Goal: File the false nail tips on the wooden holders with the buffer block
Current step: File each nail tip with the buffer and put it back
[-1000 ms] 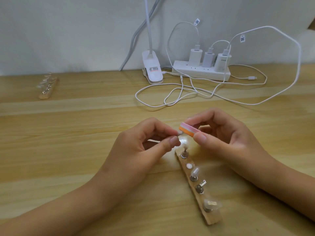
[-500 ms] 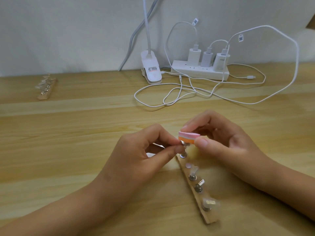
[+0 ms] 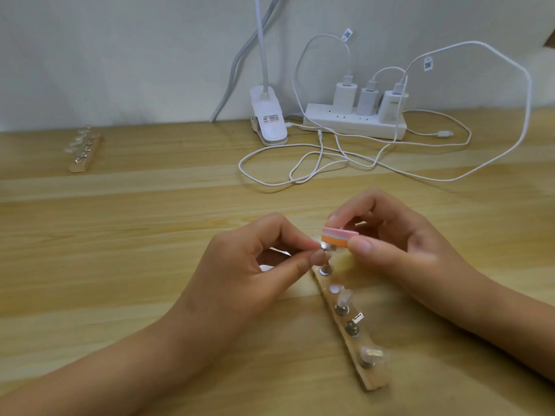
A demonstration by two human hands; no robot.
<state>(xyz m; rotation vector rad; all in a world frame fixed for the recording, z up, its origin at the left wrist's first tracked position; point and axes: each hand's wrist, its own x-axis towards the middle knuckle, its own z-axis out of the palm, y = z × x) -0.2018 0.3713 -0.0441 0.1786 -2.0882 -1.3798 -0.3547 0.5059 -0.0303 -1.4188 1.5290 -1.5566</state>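
- Two wooden holders in total. The far holder [image 3: 85, 153] sits way over by the back-left corner of the table [image 3: 120, 235]. What's on it is too blurry to count.
- Loads of bare wood from there across to the hands, and all down the left side to the front edge.
- Left hand [image 3: 249, 274]: thumb and forefinger pinch a little metal stand [image 3: 324, 247], and the other fingers are curled under. Can't tell if that stand is seated on the wood or lifted off it.
- One clip lamp [image 3: 268, 121] at the back edge, about the middle.
- One buffer block [image 3: 338, 237], pink over orange, held flat. Its left end touches the top of the pinched stand, right above the near holder's far end.
- The near holder [image 3: 348, 328] lies slanted mid-table, running toward the front edge between the two forearms. I count four stands along it plus one bare white dot. Two of the stands carry clear nail tips [image 3: 372, 354].
- One power strip [image 3: 354, 124] at the back edge with three chargers [image 3: 368, 100] plugged in. White cables [image 3: 303, 175] loop over the wood between it and the hands, and one swings out toward the right edge.
- Right hand [image 3: 405, 244]: thumb and fingers pinch the block's right end.
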